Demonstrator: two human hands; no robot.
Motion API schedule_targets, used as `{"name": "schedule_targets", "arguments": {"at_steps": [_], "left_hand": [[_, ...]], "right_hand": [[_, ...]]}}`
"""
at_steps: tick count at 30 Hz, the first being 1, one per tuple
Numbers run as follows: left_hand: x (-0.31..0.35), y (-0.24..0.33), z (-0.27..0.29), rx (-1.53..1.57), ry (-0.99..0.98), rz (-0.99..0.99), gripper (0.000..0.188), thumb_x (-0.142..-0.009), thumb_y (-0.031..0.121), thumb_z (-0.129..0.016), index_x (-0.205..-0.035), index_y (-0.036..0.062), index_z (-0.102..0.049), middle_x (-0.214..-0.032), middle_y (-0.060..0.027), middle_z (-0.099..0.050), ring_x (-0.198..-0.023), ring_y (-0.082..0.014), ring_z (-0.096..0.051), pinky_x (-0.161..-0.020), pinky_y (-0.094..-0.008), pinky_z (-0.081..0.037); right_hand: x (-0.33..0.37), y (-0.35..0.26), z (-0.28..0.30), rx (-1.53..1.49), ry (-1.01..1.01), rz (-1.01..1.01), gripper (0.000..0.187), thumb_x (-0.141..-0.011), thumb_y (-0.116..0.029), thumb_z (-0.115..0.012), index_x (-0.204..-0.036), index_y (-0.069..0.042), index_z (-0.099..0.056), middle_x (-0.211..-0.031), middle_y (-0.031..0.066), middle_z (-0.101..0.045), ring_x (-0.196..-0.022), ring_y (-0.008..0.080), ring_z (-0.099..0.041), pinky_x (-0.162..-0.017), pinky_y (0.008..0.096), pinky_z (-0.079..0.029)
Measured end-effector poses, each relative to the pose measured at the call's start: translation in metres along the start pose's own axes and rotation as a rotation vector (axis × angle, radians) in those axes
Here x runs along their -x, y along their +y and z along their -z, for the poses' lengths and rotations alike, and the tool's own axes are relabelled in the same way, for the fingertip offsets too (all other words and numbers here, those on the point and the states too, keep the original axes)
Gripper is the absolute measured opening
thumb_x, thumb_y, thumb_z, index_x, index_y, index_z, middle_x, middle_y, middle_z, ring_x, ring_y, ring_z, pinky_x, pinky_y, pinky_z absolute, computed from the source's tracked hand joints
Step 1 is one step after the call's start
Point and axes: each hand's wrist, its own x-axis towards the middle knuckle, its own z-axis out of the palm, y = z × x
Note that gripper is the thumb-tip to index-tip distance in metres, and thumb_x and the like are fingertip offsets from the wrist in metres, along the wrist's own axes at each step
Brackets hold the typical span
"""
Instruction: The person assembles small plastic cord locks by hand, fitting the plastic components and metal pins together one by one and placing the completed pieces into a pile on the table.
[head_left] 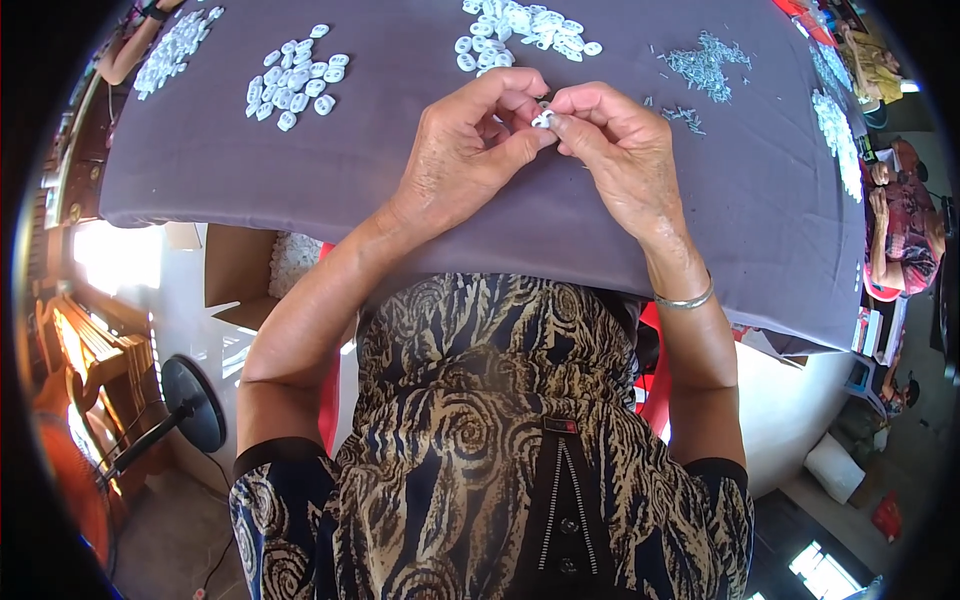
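Note:
Above the near part of the cloth-covered table [330,180], my two hands meet. With thumb and fingers, my left hand [460,145] pinches a small white plastic piece [543,119]. My right hand [628,150] is closed on the same piece from the other side, thumb against it. Fingertips hide most of the piece, so its full shape cannot be made out. Just beyond my hands lies a heap of white oval plastic pieces [520,25]. A smaller group of similar white ovals [296,80] is to the left. To the right, small metal screws or nails [708,68] lie scattered.
More white pieces [172,55] lie at the far left, near another person's arm [125,50]. Another white pile [838,140] sits at the right edge. A cardboard box [235,265] and a black round-based stand [193,403] are on the floor at left. People sit at right.

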Motion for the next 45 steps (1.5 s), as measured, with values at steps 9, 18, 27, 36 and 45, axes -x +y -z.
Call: {"name": "schedule_targets", "arguments": {"at_steps": [9, 18, 27, 36, 45], "left_hand": [[-0.001, 0.0, 0.0, 0.104, 0.039, 0.017, 0.027, -0.082, -0.007, -0.059, -0.107, 0.0037, -0.058, -0.081, -0.0008, -0.06, -0.078, -0.0069, -0.061, -0.068, -0.0203, -0.049], [-0.001, 0.0, 0.002, 0.145, 0.015, 0.068, 0.027, -0.082, -0.007, -0.059, -0.107, 0.0047, -0.057, -0.076, 0.0031, -0.056, -0.07, -0.0013, -0.051, -0.062, -0.0167, -0.043], [-0.002, -0.003, 0.001, 0.201, 0.053, 0.099, 0.025, -0.083, -0.005, -0.059, -0.106, 0.0037, -0.057, -0.078, 0.0028, -0.057, -0.07, -0.0013, -0.051, -0.062, -0.0167, -0.042], [-0.002, -0.003, 0.007, 0.211, -0.002, 0.177, 0.017, -0.085, 0.0, -0.061, -0.101, 0.0036, -0.06, -0.079, 0.0027, -0.059, -0.069, -0.0018, -0.052, -0.061, -0.0184, -0.046], [-0.004, -0.003, 0.01, 0.134, 0.05, 0.168, 0.019, -0.083, -0.003, -0.061, -0.101, 0.004, -0.059, -0.075, 0.0042, -0.056, -0.066, -0.0017, -0.05, -0.058, -0.0179, -0.044]], "right_hand": [[0.0, 0.008, 0.001, 0.088, 0.004, 0.004, 0.007, -0.085, -0.002, -0.057, -0.091, -0.001, -0.062, -0.079, 0.0006, -0.063, -0.072, 0.0054, -0.057, -0.062, 0.0202, -0.046], [0.001, 0.013, 0.001, 0.138, -0.032, -0.003, 0.009, -0.087, -0.002, -0.055, -0.094, -0.001, -0.062, -0.082, 0.0005, -0.063, -0.074, 0.0057, -0.058, -0.06, 0.0192, -0.043], [0.002, 0.012, -0.003, 0.057, -0.007, -0.006, 0.01, -0.086, -0.003, -0.053, -0.092, -0.001, -0.062, -0.08, 0.0005, -0.062, -0.069, 0.003, -0.054, -0.058, 0.0182, -0.041], [0.003, 0.021, -0.003, 0.063, 0.008, -0.028, 0.009, -0.085, 0.002, -0.052, -0.089, 0.0, -0.06, -0.078, -0.0001, -0.06, -0.071, 0.0041, -0.055, -0.061, 0.0182, -0.044], [-0.008, 0.012, 0.081, 0.407, 0.339, 0.099, 0.002, -0.084, -0.004, -0.062, -0.085, -0.004, -0.063, -0.071, -0.0054, -0.057, -0.065, 0.0011, -0.047, -0.057, 0.0168, -0.038]]}}
